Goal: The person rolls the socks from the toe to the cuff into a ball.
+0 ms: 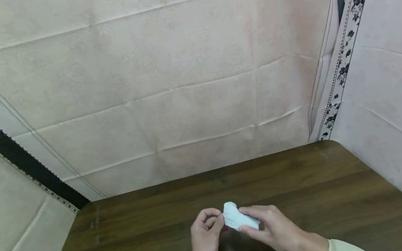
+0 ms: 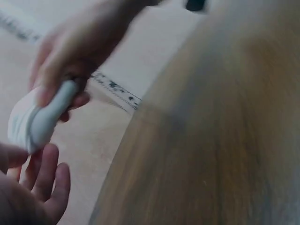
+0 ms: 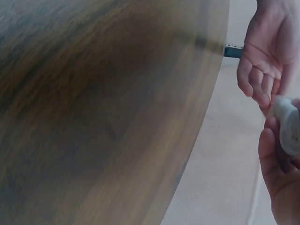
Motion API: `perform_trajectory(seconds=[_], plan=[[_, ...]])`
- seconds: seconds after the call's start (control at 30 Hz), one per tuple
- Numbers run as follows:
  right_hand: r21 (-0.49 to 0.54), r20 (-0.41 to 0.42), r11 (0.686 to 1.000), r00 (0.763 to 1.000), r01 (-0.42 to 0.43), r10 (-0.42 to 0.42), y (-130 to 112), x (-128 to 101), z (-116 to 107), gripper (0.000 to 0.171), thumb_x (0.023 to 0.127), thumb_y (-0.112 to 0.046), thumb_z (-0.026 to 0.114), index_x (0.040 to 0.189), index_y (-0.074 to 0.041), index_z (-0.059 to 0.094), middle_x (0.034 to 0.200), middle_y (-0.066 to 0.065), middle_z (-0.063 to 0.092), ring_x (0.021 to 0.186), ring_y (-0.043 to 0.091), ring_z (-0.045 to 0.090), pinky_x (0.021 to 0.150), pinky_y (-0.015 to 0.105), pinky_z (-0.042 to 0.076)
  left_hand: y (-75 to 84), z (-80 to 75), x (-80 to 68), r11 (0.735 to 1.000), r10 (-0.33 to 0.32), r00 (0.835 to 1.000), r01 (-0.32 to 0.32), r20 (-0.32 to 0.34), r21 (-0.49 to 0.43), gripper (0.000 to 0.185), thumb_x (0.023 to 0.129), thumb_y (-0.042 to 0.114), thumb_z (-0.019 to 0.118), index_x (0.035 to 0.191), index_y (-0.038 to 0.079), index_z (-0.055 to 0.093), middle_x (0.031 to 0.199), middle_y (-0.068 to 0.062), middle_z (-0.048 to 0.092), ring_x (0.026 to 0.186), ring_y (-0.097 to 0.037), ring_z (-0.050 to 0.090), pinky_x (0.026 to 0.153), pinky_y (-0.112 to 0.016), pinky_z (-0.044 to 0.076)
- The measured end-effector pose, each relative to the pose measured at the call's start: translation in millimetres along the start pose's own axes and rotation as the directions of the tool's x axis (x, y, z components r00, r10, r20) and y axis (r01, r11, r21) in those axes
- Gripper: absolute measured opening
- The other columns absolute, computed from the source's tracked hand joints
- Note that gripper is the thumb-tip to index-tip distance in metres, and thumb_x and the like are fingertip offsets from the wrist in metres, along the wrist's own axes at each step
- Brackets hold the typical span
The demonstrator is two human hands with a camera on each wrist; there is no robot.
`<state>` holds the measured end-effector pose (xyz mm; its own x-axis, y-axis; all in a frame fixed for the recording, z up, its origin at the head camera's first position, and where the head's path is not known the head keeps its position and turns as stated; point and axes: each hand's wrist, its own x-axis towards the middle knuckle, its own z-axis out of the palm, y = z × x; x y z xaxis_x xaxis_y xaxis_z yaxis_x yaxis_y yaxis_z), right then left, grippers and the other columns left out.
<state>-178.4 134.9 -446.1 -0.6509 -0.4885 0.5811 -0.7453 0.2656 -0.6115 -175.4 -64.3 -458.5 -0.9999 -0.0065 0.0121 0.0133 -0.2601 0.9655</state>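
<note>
A small white roll of soft, bandage-like material (image 1: 239, 217) is held up over the table between both hands. My right hand (image 1: 278, 228) grips it from the right, thumb on the near side and fingers on the far side. At its left end, my left hand (image 1: 206, 241) pinches the edge between thumb and forefinger, other fingers loosely curled. In the left wrist view the roll (image 2: 44, 123) shows a smooth rounded side and a layered edge. The right wrist view shows its round end (image 3: 291, 133), partly cut off by the frame.
The brown wooden table (image 1: 154, 229) lies below the hands. Pale creased cloth (image 1: 178, 81) hangs behind it and along both sides. A floral border strip (image 1: 342, 68) runs down the right corner, and a dark band (image 1: 11, 147) down the left.
</note>
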Motion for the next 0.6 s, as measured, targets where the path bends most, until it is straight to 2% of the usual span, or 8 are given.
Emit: perform_trajectory(seconds=[0.07,0.13,0.33,0.5,0.6], plan=[[-0.019,-0.035,1.000,0.999,-0.020,0.019,0,0,3,0.028,0.093,-0.010,0.073,0.119,-0.001,0.068,0.106,0.010,0.071,0.084,0.008,0.063,0.061,0.022,0.054,-0.4,4.7,-1.1,0.996,0.064,0.996,-0.060,-0.057,0.067,0.010,0.094,-0.001,0.066,0.103,-0.006,0.063,0.087,-0.014,0.073,0.070,-0.021,0.069,0.069,-0.038,0.059],[-0.028,-0.061,0.999,0.997,-0.040,0.038,0,0,6,0.027,0.092,-0.010,0.074,0.117,-0.001,0.068,0.105,0.010,0.071,0.082,0.007,0.061,0.059,0.023,0.054,-1.3,7.9,-2.7,0.987,0.119,0.989,-0.108,-0.085,0.116,0.009,0.093,-0.002,0.067,0.101,-0.007,0.066,0.086,-0.015,0.073,0.068,-0.023,0.069,0.064,-0.034,0.059],[-0.077,-0.124,0.995,0.991,-0.056,0.046,0,1,12,0.028,0.089,-0.009,0.078,0.114,-0.002,0.069,0.103,0.008,0.072,0.080,0.007,0.061,0.061,0.023,0.053,-4.1,11.1,-7.7,0.945,0.238,0.965,-0.205,-0.106,0.254,0.010,0.094,0.004,0.070,0.101,-0.001,0.075,0.089,-0.009,0.075,0.072,-0.022,0.071,0.063,-0.028,0.057],[-0.076,-0.143,0.989,0.983,-0.126,0.115,0,3,12,0.029,0.089,-0.011,0.078,0.115,-0.001,0.069,0.102,0.007,0.073,0.079,0.007,0.063,0.061,0.024,0.054,-5.9,11.6,-11.4,0.897,0.264,0.963,-0.225,-0.052,0.379,0.021,0.095,0.005,0.067,0.113,0.007,0.076,0.099,-0.004,0.075,0.078,-0.013,0.069,0.065,-0.023,0.054],[-0.058,-0.145,0.983,0.976,-0.172,0.162,0,4,11,0.030,0.090,-0.013,0.078,0.116,-0.001,0.069,0.100,0.008,0.073,0.078,0.007,0.064,0.059,0.024,0.054,-6.6,11.4,-12.4,0.902,0.242,0.970,-0.222,-0.008,0.371,0.028,0.094,0.005,0.068,0.122,0.007,0.072,0.105,-0.005,0.074,0.083,-0.013,0.070,0.069,-0.023,0.055]])
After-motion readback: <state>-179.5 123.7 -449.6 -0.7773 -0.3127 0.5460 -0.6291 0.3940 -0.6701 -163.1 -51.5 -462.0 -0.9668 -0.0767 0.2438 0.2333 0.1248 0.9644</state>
